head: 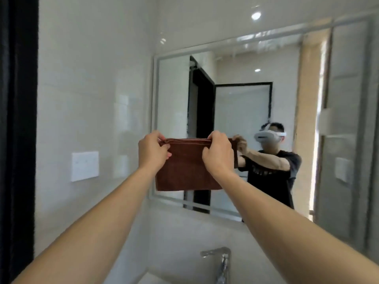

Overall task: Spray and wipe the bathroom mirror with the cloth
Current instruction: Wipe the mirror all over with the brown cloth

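A brown cloth (184, 169), folded double, hangs in front of the lower left part of the bathroom mirror (242, 111). My left hand (152, 151) pinches its top left corner. My right hand (218, 153) pinches the top edge near the right corner. Both arms are stretched out at about chest height. The cloth hangs flat between the hands, and I cannot tell whether it touches the glass. The mirror reflects a person in a dark shirt holding the cloth. No spray bottle is in view.
A chrome faucet (220, 261) stands below, at the bottom middle, over a pale basin edge. A white switch plate (85, 166) sits on the tiled wall at left. A dark door frame (18, 130) runs down the left edge.
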The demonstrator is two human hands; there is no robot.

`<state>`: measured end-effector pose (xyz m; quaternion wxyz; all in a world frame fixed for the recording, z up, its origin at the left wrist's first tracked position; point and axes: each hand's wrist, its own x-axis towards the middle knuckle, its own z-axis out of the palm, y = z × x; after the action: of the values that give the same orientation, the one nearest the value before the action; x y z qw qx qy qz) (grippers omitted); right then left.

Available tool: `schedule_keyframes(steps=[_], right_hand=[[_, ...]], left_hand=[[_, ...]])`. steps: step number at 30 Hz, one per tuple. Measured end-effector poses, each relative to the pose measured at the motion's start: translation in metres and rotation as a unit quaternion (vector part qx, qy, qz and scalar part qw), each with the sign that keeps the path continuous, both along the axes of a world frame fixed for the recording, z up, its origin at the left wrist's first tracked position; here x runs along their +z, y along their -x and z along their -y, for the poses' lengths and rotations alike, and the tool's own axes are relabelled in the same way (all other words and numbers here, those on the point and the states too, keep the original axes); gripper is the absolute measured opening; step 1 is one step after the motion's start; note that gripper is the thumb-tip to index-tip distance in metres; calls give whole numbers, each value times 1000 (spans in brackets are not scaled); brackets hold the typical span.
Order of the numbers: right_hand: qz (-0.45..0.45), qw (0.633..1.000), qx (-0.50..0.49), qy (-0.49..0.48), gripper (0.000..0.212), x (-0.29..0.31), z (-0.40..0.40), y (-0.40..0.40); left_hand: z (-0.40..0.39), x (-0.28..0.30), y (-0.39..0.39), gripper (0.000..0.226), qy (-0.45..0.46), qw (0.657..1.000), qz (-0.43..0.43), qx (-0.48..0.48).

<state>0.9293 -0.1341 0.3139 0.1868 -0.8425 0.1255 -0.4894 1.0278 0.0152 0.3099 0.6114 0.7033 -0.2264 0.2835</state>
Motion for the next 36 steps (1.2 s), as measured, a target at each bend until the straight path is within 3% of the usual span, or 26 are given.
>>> schedule_keyframes(steps=[3, 8, 15, 20, 23, 26, 29, 32, 36], right_hand=[[35, 997, -72, -3, 16, 17, 36, -12], [79, 980, -183, -23, 13, 53, 79, -35], [57, 930, -360, 58, 12, 109, 128, -62], [108, 933, -344, 8, 16, 141, 155, -88], [179, 934, -309, -12, 37, 129, 159, -111], [228, 932, -277, 47, 53, 95, 154, -138], [194, 930, -307, 61, 64, 70, 149, -169], [192, 921, -334, 61, 70, 67, 151, -193], [202, 901, -375, 75, 71, 70, 155, -214]], left_hand=[[51, 15, -34, 31, -10, 998, 53, -39], [109, 55, -71, 12, -40, 990, 127, -47], [172, 111, -110, 7, -24, 983, 151, -102], [203, 143, -121, 7, -23, 980, 187, -59], [218, 143, -131, 10, -33, 977, 209, -38], [223, 139, -139, 14, -22, 970, 237, -47], [218, 135, -144, 23, -7, 964, 251, -84], [205, 130, -152, 13, -8, 956, 267, -126], [179, 128, -177, 9, -18, 945, 315, -82]])
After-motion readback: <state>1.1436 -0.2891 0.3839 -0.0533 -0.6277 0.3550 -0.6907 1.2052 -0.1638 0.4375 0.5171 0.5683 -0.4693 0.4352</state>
